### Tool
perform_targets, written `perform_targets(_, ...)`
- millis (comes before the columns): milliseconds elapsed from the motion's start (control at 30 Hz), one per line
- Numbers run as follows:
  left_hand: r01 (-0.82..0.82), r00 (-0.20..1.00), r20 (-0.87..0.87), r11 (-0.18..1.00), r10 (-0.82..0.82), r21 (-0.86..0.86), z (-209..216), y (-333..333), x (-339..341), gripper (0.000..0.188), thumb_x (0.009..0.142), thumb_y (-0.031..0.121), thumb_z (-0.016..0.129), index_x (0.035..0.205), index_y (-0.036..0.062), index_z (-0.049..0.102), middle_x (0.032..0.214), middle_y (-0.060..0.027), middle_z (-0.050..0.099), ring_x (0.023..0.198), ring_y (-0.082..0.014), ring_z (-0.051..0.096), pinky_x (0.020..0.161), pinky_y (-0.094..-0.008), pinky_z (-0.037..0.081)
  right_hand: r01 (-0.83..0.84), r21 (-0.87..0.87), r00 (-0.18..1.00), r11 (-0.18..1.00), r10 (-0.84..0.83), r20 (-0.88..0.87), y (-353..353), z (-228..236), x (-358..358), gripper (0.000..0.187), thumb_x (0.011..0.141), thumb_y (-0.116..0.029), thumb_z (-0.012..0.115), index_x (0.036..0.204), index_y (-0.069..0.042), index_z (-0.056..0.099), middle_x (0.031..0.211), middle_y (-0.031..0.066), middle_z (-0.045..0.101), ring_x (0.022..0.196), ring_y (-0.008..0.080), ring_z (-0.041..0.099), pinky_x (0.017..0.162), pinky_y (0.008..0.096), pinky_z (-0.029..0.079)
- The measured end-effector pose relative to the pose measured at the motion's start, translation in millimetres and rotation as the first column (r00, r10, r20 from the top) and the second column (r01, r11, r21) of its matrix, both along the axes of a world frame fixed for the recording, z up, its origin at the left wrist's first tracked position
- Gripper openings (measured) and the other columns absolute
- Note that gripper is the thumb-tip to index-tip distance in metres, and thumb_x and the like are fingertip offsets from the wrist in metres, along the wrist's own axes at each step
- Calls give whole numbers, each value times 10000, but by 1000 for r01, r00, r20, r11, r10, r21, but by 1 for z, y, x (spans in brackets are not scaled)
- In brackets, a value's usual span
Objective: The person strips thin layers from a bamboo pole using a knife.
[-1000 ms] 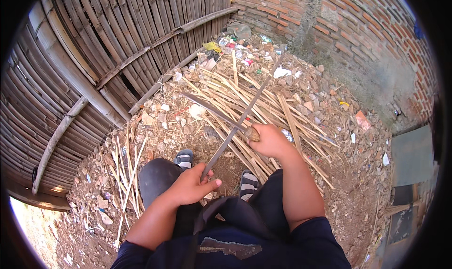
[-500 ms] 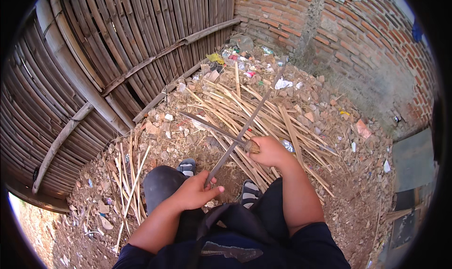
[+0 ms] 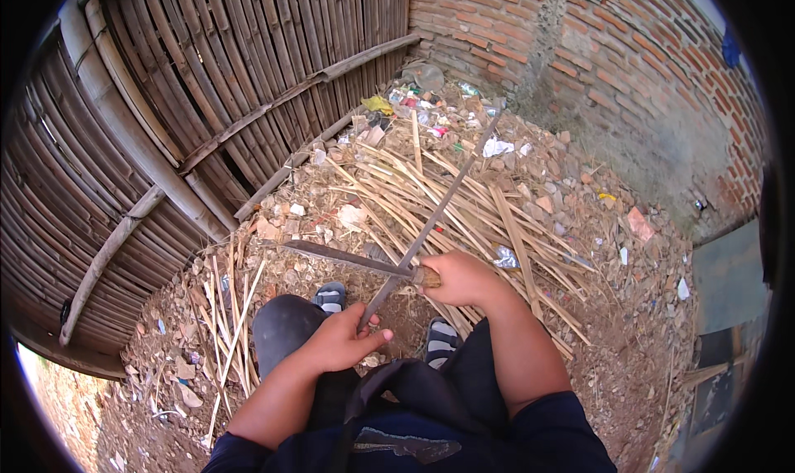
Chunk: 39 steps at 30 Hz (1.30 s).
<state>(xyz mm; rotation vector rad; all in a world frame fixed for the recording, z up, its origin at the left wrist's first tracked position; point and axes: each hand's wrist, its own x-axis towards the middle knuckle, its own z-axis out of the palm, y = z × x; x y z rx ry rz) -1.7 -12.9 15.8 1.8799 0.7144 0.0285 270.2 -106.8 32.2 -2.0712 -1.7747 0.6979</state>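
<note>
My left hand [image 3: 341, 340] grips the near end of a long, dark bamboo strip [image 3: 453, 190], its thumb sticking out to the right. The strip slants away from me to the far right, over a pile of split bamboo. Closed round a wooden handle, my right hand [image 3: 464, 278] holds a knife with a long dark blade [image 3: 335, 254]. The blade points left and crosses the strip just beyond my left hand. My right fingers partly hide the handle.
Pale bamboo strips [image 3: 517, 225] lie heaped ahead, with more strips [image 3: 229, 320] left of my knee. Rubble and litter cover the ground. A bamboo wall [image 3: 248, 67] stands at left, a brick wall [image 3: 613, 92] at far right. My sandalled feet are below the knife.
My right hand has drawn the knife nearer to me and a little left along the strip. Its blade now lies more level. My left hand and the strip have hardly moved.
</note>
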Motion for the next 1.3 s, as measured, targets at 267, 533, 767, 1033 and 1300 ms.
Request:
perform_targets(267,1,1000,23,1000,-1,-11,-5,1,0,427,946,365,810,1090,22,601,762,1,556,695,-89,524,624,-273,440,42,39,998,998,-44,37,-3,1,7,297,851,-319,783,976,-71,679,859,210,703,853,435,687,750,501,532)
perform_targets(533,-4,999,31,1000,5,-28,-7,1,-1,422,949,350,808,1094,13,598,765,2,554,689,-83,516,615,-268,435,15,14,999,1000,-15,46,1,1,3,293,840,-295,773,1013,-74,688,918,203,722,910,427,701,801,512,554)
perform_targets(767,9,999,51,1000,-10,28,-13,2,-1,472,928,386,817,1106,7,599,749,-17,560,667,-107,538,600,-292,446,1,40,999,999,-3,46,1,0,2,303,830,-299,790,995,-67,689,881,205,721,883,432,704,783,516,551)
perform_targets(1033,17,997,73,999,-20,41,-12,2,-1,515,918,410,817,1121,-10,600,721,-43,569,636,-137,570,587,-318,461,3,44,999,999,-5,53,2,-8,5,328,836,-319,803,977,-52,674,843,208,707,859,432,700,771,516,545)
perform_targets(1300,15,997,76,1000,-15,3,-9,0,0,404,954,281,809,1142,2,585,719,32,492,654,-63,449,590,-260,381,4,20,1000,1000,-5,20,2,-4,4,326,840,-319,801,983,-52,682,870,210,712,888,431,699,787,523,543)
